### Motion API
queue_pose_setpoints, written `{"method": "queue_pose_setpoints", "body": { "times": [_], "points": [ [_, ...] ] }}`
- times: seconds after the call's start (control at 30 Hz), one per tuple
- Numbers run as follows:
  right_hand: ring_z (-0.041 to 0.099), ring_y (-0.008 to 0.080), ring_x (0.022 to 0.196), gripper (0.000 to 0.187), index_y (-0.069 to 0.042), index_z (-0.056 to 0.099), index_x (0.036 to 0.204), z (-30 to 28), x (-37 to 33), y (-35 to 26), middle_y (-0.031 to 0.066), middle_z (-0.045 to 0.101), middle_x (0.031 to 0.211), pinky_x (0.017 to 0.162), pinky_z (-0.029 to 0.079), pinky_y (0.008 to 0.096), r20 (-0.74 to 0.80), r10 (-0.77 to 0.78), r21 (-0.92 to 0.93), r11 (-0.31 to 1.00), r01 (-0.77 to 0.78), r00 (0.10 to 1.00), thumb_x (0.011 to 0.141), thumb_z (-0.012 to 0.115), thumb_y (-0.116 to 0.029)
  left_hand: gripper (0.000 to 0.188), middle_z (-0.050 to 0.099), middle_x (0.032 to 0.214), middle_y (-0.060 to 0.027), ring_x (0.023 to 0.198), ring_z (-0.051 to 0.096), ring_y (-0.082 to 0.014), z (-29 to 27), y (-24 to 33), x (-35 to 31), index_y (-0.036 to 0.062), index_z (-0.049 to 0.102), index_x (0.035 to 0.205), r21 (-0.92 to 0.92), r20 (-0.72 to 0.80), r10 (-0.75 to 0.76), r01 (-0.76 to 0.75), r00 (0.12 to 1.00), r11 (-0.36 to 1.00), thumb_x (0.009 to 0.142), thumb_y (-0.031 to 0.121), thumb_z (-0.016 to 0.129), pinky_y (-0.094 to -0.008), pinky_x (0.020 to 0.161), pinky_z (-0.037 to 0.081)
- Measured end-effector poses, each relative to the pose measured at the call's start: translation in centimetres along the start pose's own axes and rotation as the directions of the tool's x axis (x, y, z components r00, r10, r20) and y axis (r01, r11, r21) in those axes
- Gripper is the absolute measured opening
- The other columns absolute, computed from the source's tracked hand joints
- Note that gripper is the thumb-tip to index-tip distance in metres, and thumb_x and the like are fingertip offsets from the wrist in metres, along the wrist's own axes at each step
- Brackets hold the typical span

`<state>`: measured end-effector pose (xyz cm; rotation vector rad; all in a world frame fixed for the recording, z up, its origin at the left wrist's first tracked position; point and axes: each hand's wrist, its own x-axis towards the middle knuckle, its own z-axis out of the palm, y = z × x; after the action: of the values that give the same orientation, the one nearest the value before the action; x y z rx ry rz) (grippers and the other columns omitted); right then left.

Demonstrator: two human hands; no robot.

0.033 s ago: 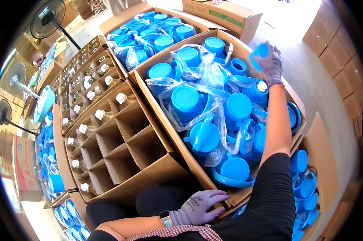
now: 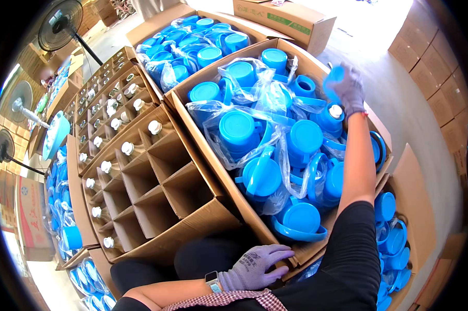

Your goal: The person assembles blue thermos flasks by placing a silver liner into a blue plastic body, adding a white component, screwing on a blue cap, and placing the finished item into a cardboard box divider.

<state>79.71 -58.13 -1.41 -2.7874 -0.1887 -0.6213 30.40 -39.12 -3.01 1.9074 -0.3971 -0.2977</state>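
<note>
My right hand (image 2: 353, 89), in a grey-purple glove, is closed around a small blue plastic cup (image 2: 333, 82) above the far right edge of a cardboard box (image 2: 234, 199). Below it stands a blue flask (image 2: 328, 120) with a white stopper (image 2: 335, 111) on top. Blue handled jugs (image 2: 238, 127) fill the box, many partly wrapped in clear plastic bags (image 2: 271, 98). My left hand (image 2: 255, 267), gloved alike, lies on the box's near corner with its fingers apart and nothing in them.
On the left stands a divided carton (image 2: 140, 207) with white-stoppered liners (image 2: 127, 148) in some of its cells. Another box of blue jugs (image 2: 209, 54) sits behind, and one more (image 2: 394, 241) at the right. Fans (image 2: 61, 25) stand far left; stacked cartons (image 2: 425, 62) line the right.
My right hand has turned slightly with the blue cup, and more of the back of the glove shows. My left hand stays at the box corner.
</note>
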Motion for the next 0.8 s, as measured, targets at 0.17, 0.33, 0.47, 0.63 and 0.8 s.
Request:
{"method": "queue_pose_setpoints", "body": {
  "times": [0.17,0.33,0.47,0.63,0.8],
  "points": [
    [0.051,0.045,0.135,0.087,-0.018,0.047,0.148,2.3,-6.3,4.1,0.018,0.047,0.15,0.111,0.042,0.062,0.361,0.212,-0.317,0.944,-0.094,0.908,0.071,0.08,-0.038,0.04,0.067,0.13,-0.0187,0.097,0.07,-0.0319,0.4,1.7,0.3,0.0013,0.067,0.127,-0.076,0.033,-0.076,0.078,0.997,0.994,0.091,0.016,0.074,-0.0388,0.087,0.056],
    [0.048,0.0423,0.139,0.082,-0.018,0.054,0.142,5.0,-4.7,0.5,0.017,0.05,0.151,0.115,0.039,0.0572,0.294,-0.279,-0.031,0.953,0.301,0.914,0.067,0.082,-0.035,0.039,0.067,0.129,-0.017,0.098,0.07,-0.0305,1.0,1.1,-0.2,0.0017,0.067,0.128,-0.082,-0.01,-0.025,0.024,1.0,0.996,0.092,0.016,0.074,-0.0388,0.088,0.056],
    [0.067,0.036,0.116,0.049,-0.018,0.071,0.123,9.3,-3.9,-3.4,0.017,0.071,0.125,0.101,0.053,0.0455,0.402,-0.256,0.008,0.961,0.276,0.879,0.074,0.073,-0.025,0.041,0.067,0.127,-0.0164,0.107,0.068,-0.0302,1.6,0.9,0.0,0.0023,0.067,0.128,-0.114,-0.006,-0.042,0.041,0.999,0.993,0.092,0.018,0.075,-0.0383,0.093,0.054],
    [0.07,0.0381,0.108,0.036,-0.013,0.08,0.108,-1.1,2.4,-6.3,0.0182,0.075,0.112,0.101,0.054,0.0404,0.052,-0.215,0.101,0.973,0.209,0.975,0.076,0.064,-0.018,0.039,0.068,0.124,-0.0154,0.112,0.066,-0.0288,1.9,1.2,0.1,0.0023,0.068,0.128,-0.178,-0.017,-0.101,0.097,0.995,0.979,0.093,0.018,0.075,-0.0387,0.099,0.052],
    [0.072,0.0342,0.097,0.033,-0.005,0.077,0.102,-26.7,1.6,-16.1,0.0172,0.076,0.102,0.092,0.056,0.0395,-0.062,-0.53,0.219,0.82,0.53,0.846,0.073,0.064,-0.015,0.039,0.068,0.12,-0.0137,0.11,0.067,-0.0262,2.0,0.3,-0.7,0.0022,0.067,0.127,-0.266,-0.191,-0.034,-0.018,0.981,0.964,0.094,0.02,0.075,-0.0378,0.096,0.054]
  ]
}}
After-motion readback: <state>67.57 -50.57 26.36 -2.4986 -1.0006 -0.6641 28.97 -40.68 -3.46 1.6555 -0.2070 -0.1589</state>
